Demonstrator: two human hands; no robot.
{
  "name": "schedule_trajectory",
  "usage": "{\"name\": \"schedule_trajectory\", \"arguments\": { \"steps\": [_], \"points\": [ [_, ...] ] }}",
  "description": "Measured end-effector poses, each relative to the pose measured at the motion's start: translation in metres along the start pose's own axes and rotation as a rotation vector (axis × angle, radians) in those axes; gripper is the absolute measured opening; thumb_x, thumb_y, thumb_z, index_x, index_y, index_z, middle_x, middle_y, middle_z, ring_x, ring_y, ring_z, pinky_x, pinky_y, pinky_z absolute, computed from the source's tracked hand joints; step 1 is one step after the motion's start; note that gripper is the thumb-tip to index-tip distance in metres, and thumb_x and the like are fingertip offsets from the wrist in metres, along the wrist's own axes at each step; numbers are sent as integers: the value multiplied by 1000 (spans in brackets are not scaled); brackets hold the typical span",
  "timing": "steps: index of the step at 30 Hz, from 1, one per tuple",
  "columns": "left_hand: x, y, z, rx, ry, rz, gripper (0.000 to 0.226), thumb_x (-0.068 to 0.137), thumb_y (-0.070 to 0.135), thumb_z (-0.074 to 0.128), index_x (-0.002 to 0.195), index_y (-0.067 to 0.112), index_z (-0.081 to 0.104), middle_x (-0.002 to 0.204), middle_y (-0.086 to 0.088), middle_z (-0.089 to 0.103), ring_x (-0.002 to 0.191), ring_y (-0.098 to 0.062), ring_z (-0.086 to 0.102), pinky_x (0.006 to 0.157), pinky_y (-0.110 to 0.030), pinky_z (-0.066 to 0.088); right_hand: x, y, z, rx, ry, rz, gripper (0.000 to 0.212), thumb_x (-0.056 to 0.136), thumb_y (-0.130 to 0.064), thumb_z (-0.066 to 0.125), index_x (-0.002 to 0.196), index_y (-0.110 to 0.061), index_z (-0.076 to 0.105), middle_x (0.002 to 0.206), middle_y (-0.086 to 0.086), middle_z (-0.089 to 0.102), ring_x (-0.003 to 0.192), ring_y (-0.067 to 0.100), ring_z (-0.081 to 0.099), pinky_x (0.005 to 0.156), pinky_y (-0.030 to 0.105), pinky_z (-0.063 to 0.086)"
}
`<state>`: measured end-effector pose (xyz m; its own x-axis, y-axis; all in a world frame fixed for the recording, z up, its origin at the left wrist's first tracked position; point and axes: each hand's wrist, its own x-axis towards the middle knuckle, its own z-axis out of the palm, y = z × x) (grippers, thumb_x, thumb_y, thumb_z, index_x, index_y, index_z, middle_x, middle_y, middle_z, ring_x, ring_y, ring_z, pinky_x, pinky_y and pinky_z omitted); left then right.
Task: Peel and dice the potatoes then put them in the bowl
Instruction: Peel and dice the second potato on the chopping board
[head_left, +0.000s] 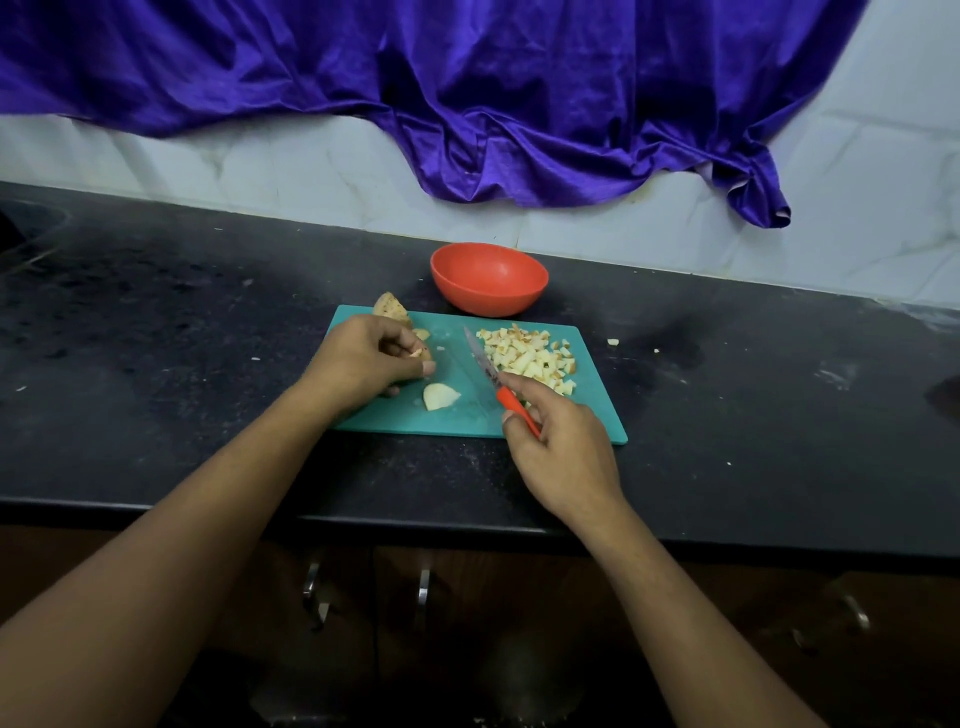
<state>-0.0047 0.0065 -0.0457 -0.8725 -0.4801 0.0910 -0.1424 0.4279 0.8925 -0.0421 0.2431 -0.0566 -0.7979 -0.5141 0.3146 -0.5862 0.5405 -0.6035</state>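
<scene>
Knife (490, 375) in right hand (561, 441); left hand (363, 364) grips potato (426, 355).

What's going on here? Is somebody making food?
Yes. A person is cutting up potatoes on a teal plastic cutting board. The left hand grips a brown-skinned potato piece. The right hand holds a small red-handled knife, its blade pointing across the board. A pile of pale potato cubes sits on the board's right side. The round red bowl behind the board looks empty.
</scene>
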Motion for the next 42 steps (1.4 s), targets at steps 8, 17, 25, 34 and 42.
{"name": "schedule_trajectory", "arguments": {
  "steps": [8, 17, 25, 34, 42],
  "points": [
    [-13, 9, 10, 52, -180, 41, 9, 95, 23, 72, 101, 24, 79, 78, 12, 72, 70, -8, 67, 65, -23, 58, 1, 4, 2, 9, 5, -13, 43, 99, -28, 59, 140, -44, 59, 56, -17, 54, 51, 5, 51, 48, 16, 29],
    [-15, 10, 16, 369, -10, 136, 25, 83, 33, 84, 107, 32, 75, 85, 14, 69, 79, -2, 63, 73, -24, 48, 2, 7, 3, 26, 14, -7, 43, 99, -29, 59, 141, -40, 59, 54, -20, 52, 51, 4, 51, 47, 16, 28],
    [-27, 2, 15, 434, 23, 211, 9, 87, 33, 79, 97, 33, 80, 92, 21, 72, 80, 3, 60, 77, -25, 51, 2, 8, 4, 30, 5, -5, 43, 100, -29, 59, 141, -39, 59, 60, -32, 55, 51, 5, 51, 46, 17, 31],
    [-29, 5, 11, 451, -69, 236, 15, 86, 37, 80, 101, 35, 78, 89, 26, 69, 71, 2, 62, 65, -18, 42, 3, 8, 4, 32, 3, -13, 43, 100, -29, 58, 142, -39, 58, 62, -32, 55, 51, 6, 50, 46, 17, 30],
    [-29, 3, 13, 440, -54, 229, 17, 86, 35, 80, 103, 35, 78, 94, 22, 70, 72, 2, 63, 68, -22, 47, 1, 7, 3, 42, 17, -23, 42, 99, -28, 59, 140, -39, 60, 54, -13, 50, 52, 6, 51, 46, 17, 31]
  ]
}}
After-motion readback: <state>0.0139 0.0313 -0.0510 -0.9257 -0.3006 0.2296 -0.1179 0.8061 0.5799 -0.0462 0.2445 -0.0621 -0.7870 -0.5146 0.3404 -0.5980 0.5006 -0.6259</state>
